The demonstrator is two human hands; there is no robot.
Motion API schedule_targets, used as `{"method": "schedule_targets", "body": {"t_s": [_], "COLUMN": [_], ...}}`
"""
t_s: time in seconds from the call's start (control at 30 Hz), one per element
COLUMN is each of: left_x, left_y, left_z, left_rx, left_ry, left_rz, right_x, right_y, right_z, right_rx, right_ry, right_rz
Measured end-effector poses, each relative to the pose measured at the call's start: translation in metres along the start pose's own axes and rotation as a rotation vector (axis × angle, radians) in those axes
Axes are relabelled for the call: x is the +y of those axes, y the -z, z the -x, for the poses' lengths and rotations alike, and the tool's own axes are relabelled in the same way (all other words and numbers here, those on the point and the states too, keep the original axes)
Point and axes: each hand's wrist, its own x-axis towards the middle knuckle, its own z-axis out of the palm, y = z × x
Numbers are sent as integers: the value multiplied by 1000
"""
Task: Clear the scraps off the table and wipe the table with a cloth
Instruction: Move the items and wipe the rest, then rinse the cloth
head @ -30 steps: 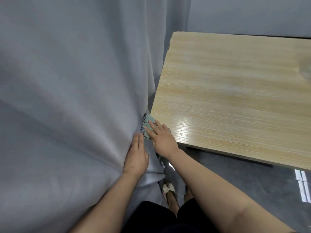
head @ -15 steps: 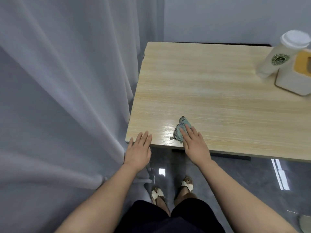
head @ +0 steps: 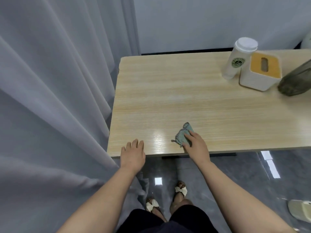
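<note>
A small green cloth (head: pixel 183 134) with a dark stitched edge lies bunched on the light wooden table (head: pixel 168 91), near its front edge. My right hand (head: pixel 196 145) presses flat on the cloth's near side, fingers covering part of it. My left hand (head: pixel 133 152) rests palm down on the table's front left corner, fingers apart, holding nothing. I see no scraps on the tabletop.
A white lidded paper cup (head: pixel 239 58), a white tissue box with an orange top (head: pixel 260 72) and a dark translucent bottle (head: pixel 296 79) stand at the table's back right. Grey curtain (head: pixel 50 98) hangs along the left. A pale object (head: pixel 301 211) lies on the floor at right.
My right hand slid the cloth from the table's left corner by the curtain rightward along the front edge. My left hand came off the curtain onto the table corner.
</note>
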Motion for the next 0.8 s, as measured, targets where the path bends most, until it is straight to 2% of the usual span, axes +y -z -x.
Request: {"method": "schedule_targets", "body": {"t_s": [0.13,0.23,0.4,0.53,0.8], "left_x": [24,45,83,116,180], "left_y": [6,12,30,42,85], "left_z": [-13,-23,-44,-58,-76], "left_rx": [-7,-93,-238,-368,-417], "left_ry": [-130,-214,-54,98,40], "left_rz": [131,359,750,1102,1436], "right_x": [2,-1,-9,-8,2], "right_y": [6,12,35,56,122], "right_z": [-1,-5,-12,-14,-11], "right_rx": [-19,13,134,136,194], "right_ry": [-31,-68,-212,-267,-288], "right_rz": [-31,-74,-325,-552,-820]}}
